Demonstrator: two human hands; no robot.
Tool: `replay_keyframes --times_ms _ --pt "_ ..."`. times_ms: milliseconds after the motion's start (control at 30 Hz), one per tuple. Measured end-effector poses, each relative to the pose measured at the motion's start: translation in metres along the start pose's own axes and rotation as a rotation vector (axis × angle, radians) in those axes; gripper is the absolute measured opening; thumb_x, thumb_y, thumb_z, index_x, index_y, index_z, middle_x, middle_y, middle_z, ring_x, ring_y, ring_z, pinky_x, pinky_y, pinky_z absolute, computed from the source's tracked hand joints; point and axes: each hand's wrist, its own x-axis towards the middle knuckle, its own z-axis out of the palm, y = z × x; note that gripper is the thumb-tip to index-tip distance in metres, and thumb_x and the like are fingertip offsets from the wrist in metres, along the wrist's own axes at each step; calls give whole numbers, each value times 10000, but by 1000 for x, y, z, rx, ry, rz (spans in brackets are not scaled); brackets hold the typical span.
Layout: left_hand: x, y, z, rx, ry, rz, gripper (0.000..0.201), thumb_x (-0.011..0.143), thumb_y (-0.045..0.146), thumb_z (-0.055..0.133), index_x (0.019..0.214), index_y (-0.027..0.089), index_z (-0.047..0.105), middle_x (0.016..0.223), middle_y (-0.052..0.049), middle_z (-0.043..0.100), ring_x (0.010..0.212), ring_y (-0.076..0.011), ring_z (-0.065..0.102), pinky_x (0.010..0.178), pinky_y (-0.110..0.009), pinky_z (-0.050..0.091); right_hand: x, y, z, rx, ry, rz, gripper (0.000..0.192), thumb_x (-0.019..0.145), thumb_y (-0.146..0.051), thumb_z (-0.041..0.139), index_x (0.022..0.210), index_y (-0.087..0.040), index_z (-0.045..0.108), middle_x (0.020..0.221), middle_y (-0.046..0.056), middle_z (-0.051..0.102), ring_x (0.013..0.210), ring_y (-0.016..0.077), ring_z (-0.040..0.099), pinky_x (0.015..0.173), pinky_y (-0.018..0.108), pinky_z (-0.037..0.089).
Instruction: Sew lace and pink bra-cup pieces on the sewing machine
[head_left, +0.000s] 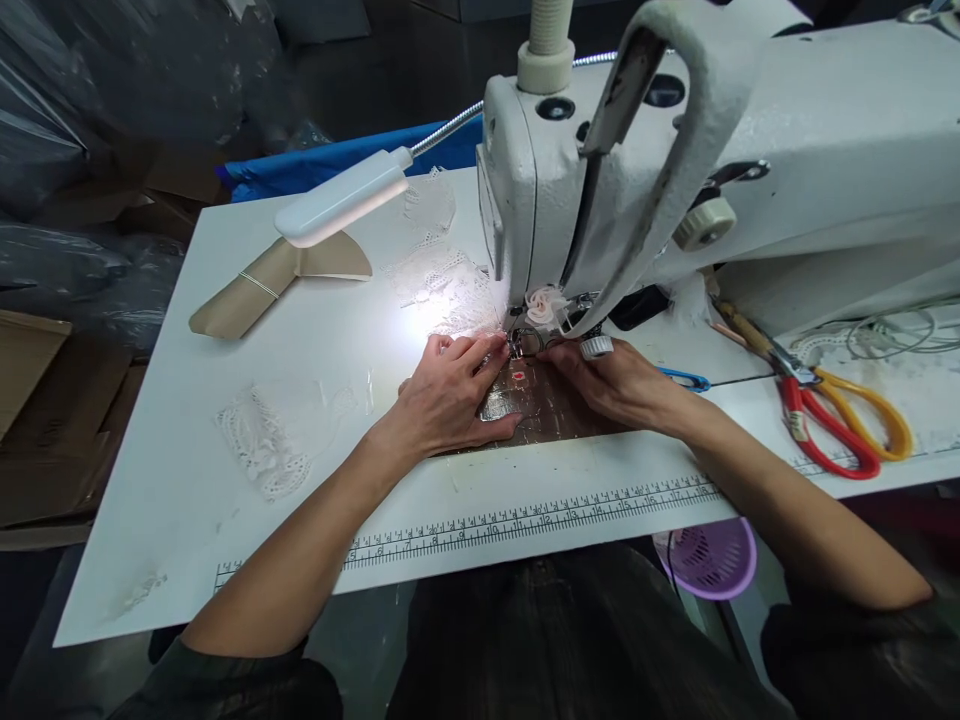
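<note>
Both hands are at the needle area of a white sewing machine [517,190]. My left hand [450,395] lies on the bed left of the presser foot [515,345], fingers stretched forward and thumb apart. Its fingertips touch the near edge of white lace [450,285], which spreads behind them under bright light. To the right of the foot, my right hand [607,380] has its fingers bent in close to the needle area. What those fingers pinch, if anything, is hidden by the machine. Between the hands shows a shiny brown metal-like plate [551,410].
A white lamp [345,198] hangs over a folded brown card [255,290]. A loose lace piece [266,445] lies at left on the white table [180,420]. Red-and-yellow-handled scissors [832,400] lie at right. A printed ruler [525,522] runs along the front edge, above a purple basket [712,560].
</note>
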Motion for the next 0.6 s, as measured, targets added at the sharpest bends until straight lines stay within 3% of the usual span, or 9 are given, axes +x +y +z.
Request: replay_keyframes --times_ms 100,300,500,600 --pt "0 0 0 -4 1 -9 718 866 619 480 1339 80 507 1322 -191 545 1110 -328 533 878 -468 382 6 7 6 90 99 105 465 1023 -441 315 905 -154 662 811 83 644 805 192 605 769 314 486" --pt "-2 0 4 -51 32 -36 717 854 620 510 1349 103 486 1335 -196 524 1171 -347 511 982 -528 342 -9 4 11 19 159 39 357 965 -420 438 921 -168 686 1173 134 590 1006 239 611 893 392 505" --pt "-1 0 11 -78 148 -142 627 926 523 475 1376 89 428 1383 -231 463 1286 -357 438 1097 -568 261 -13 7 19 -29 265 -28 229 896 -244 491 934 -162 701 1075 117 617 946 218 627 868 371 523" --pt "8 -11 8 -88 100 -167 562 962 520 410 1358 126 462 1404 -204 468 1305 -361 431 1107 -582 253 -10 13 21 -57 281 -70 256 893 -226 465 974 -157 698 1058 116 623 911 215 627 829 362 524"
